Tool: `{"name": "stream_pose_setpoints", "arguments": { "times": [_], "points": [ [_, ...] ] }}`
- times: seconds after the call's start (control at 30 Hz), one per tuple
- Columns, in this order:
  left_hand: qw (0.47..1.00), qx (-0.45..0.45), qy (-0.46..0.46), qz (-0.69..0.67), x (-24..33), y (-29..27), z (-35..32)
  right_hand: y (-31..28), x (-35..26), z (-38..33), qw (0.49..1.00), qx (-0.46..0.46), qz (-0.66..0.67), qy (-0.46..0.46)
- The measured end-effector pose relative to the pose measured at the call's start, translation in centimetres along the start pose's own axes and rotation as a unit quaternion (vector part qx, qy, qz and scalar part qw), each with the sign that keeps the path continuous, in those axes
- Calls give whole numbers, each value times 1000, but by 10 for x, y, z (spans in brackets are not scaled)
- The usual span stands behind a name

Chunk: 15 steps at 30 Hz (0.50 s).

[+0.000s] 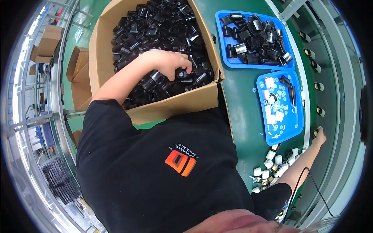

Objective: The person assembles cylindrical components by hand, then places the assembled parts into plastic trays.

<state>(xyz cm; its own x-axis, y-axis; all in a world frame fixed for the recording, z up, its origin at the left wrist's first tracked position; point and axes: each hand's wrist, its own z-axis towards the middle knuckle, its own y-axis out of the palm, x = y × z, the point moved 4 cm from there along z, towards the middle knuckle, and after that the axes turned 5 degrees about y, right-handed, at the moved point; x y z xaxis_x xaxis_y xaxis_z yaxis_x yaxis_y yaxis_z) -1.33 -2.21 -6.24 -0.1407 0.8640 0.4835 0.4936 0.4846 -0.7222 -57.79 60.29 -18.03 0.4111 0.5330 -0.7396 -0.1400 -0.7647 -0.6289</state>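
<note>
1. The left hand (171,64) was down in the cardboard box (186,103), with its fingers curled on a small black part (180,73) on top of the heap of black parts (155,27).
2. The right hand (320,136) was far away, stretched out to the moving belt (330,70). It touched a small piece (315,133) there, but I could not tell if it held it.
3. The two hands were well apart, so the eyes could watch only one. The black part might have slipped back into the heap.
4. The right arm lay just beside the loose white pieces (272,165). A bump might have knocked some off the green table (243,112).
</note>
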Motion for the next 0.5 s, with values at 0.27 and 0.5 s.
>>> {"name": "stream_pose_setpoints", "arguments": {
  "times": [0.27, 0.5],
  "points": [
    [993, 37, 50, -98, -6, 14, 6, -29, -124, -223, 845, -37, 475, -242],
    [952, 170, 48, -251, 4, -26, -16, 6, -85, -347, 713, -301, 616, -144]
  ]
}}
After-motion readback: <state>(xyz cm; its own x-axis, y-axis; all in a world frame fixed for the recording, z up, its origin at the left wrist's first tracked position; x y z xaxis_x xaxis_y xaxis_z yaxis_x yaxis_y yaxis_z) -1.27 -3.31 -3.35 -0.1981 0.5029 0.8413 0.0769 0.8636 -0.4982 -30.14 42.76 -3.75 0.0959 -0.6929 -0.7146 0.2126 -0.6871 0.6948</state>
